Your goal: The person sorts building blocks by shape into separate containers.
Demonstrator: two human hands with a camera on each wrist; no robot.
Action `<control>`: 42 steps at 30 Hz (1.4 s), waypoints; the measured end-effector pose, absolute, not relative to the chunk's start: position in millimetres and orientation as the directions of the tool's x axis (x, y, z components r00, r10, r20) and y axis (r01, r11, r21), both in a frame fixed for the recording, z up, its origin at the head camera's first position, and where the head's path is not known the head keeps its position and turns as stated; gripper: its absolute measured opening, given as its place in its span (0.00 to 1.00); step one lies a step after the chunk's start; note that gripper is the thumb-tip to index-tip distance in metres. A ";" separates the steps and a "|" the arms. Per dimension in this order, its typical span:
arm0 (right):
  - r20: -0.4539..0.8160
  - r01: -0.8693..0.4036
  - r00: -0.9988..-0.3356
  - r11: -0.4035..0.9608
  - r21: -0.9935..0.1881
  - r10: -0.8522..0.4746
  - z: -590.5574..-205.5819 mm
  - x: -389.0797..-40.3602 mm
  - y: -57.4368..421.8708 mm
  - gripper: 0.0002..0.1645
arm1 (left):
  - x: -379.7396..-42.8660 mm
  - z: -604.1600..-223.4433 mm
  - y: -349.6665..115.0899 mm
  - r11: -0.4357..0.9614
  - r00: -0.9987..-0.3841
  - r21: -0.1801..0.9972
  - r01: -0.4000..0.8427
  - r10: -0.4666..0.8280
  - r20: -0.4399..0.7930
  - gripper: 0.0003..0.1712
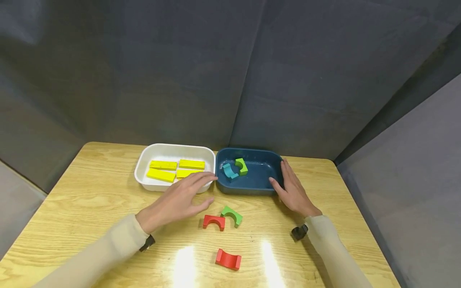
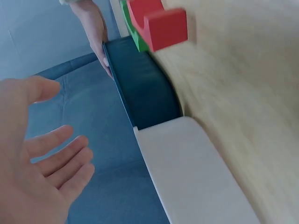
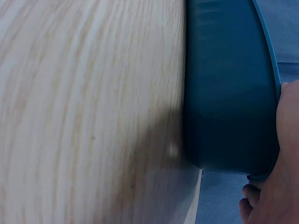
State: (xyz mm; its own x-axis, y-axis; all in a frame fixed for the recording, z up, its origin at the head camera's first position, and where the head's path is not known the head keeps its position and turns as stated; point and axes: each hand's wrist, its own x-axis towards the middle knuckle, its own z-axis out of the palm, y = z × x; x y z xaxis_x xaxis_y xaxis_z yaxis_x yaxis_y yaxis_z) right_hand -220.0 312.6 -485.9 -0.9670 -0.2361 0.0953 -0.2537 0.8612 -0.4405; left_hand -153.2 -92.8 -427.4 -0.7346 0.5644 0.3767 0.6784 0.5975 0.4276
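In the head view, my left hand is held above the table with its fingers spread and nothing in them, near where the two trays meet. My right hand holds the right end of the dark blue tray, thumb over the rim and fingers along the outer side. Inside that tray lie a teal arch block and a green arch block. Closer to me on the table, a red arch block touches another green arch block. A second red arch block lies nearer still.
A white tray stands against the blue tray's left end, with several yellow rectangular blocks in it. Both trays are by the back edge of the wooden table. Grey fabric rises behind and at the sides.
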 end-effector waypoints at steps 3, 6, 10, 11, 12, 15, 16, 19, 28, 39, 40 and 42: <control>0.093 -0.248 -0.968 0.862 -0.442 -0.232 -485.7 -219.2 312.7 0.54 | -144.7 -430.0 -92.8 0.581 -0.720 0.426 0.694 0.576 0.387 0.37; 0.090 -0.244 -0.969 0.862 -0.445 -0.228 -486.5 -218.4 312.9 0.54 | -135.8 -432.7 -92.1 0.565 -0.714 0.437 0.699 0.583 0.388 0.37; 0.085 -0.238 -0.971 0.863 -0.445 -0.224 -488.5 -217.5 313.4 0.55 | -123.8 -437.7 -90.5 0.540 -0.703 0.456 0.707 0.604 0.375 0.37; 0.085 -0.238 -0.971 0.864 -0.443 -0.223 -488.8 -217.4 313.5 0.55 | -121.0 -439.1 -90.1 0.535 -0.699 0.458 0.710 0.611 0.372 0.37; 0.085 -0.237 -0.971 0.865 -0.442 -0.223 -488.9 -217.4 313.5 0.55 | -118.5 -440.2 -89.5 0.528 -0.695 0.460 0.714 0.617 0.369 0.37; 0.089 -0.239 -0.971 0.863 -0.444 -0.223 -488.4 -217.7 313.5 0.54 | -111.3 -442.9 -88.3 0.510 -0.688 0.476 0.717 0.626 0.366 0.37; 0.091 -0.241 -0.970 0.863 -0.445 -0.224 -488.0 -218.0 313.5 0.54 | -109.1 -443.5 -87.9 0.504 -0.688 0.484 0.716 0.627 0.366 0.36; 0.096 -0.245 -0.969 0.862 -0.444 -0.226 -487.0 -218.8 313.2 0.54 | -103.1 -445.7 -86.9 0.487 -0.687 0.503 0.714 0.628 0.366 0.35; 0.089 -0.242 -0.970 0.862 -0.445 -0.226 -486.0 -218.3 312.7 0.55 | -88.5 -458.0 -78.0 0.451 -0.651 0.523 0.724 0.697 0.301 0.36; 0.099 -0.250 -0.968 0.859 -0.447 -0.230 -486.6 -219.4 312.0 0.55 | -80.7 -464.8 -61.2 0.408 -0.563 0.523 0.748 0.807 0.176 0.33; 0.099 -0.249 -0.968 0.860 -0.445 -0.229 -486.6 -219.5 311.9 0.55 | -80.0 -465.2 -59.3 0.409 -0.556 0.517 0.752 0.815 0.165 0.33; 0.097 -0.245 -0.969 0.862 -0.443 -0.226 -486.7 -219.9 311.8 0.55 | -79.1 -465.1 -55.4 0.410 -0.543 0.511 0.756 0.828 0.140 0.33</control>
State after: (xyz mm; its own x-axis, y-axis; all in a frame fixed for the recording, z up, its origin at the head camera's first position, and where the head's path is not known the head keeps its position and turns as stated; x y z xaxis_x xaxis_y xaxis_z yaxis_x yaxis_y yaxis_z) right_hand -219.9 311.8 -486.7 -0.9693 -0.2261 0.0968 -0.2454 0.8624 -0.4428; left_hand -79.1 -55.4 -465.1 -0.5435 0.8276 0.1403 0.7559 0.4099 0.5105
